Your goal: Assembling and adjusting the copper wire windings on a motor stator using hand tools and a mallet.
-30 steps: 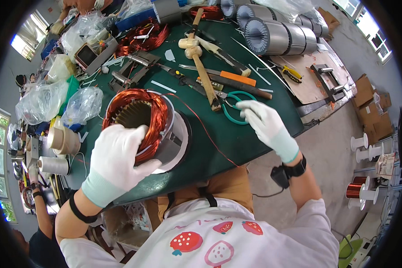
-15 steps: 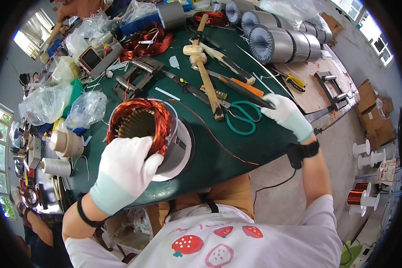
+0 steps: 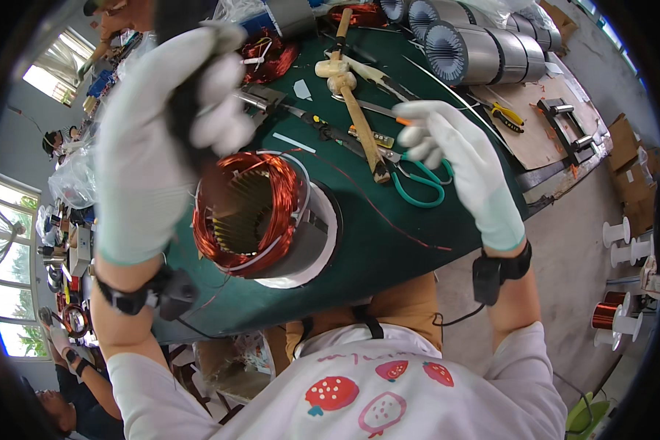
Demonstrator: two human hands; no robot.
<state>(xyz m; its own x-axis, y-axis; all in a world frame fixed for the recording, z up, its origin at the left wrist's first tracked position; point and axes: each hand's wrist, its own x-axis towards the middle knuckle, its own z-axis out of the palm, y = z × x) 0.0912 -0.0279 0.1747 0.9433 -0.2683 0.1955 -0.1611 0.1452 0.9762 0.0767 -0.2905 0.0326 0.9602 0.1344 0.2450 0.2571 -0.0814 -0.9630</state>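
A motor stator (image 3: pixel 312 238) with red-brown copper windings (image 3: pixel 282 198) stands on the green bench, its slotted bore facing up. Above its left side is my left hand (image 3: pixel 150 139), in a white glove, closed round a long dark tool (image 3: pixel 187 110) that reaches down toward the windings. Motion blurs the tool, so its kind is unclear. My right hand (image 3: pixel 455 154), gloved too, hovers over the bench with loosely bent fingers apart and nothing visible in them. Beneath it are scissors with teal handles (image 3: pixel 422 192) and an orange piece (image 3: pixel 402 121), mostly covered by the hand.
A wooden mallet (image 3: pixel 359 125) lies beyond the stator. Grey stator cores (image 3: pixel 484 55) stand at the far right, near yellow-handled pliers (image 3: pixel 507 116) and a metal fixture (image 3: pixel 568 132). A loose copper wire (image 3: pixel 389 216) trails right. Another person (image 3: pixel 88 407) is at lower left.
My left hand has left the winding rim, risen, and now grips a dark tool. My right hand has let go of the dark pointed tool and moved left. The view has shifted slightly.
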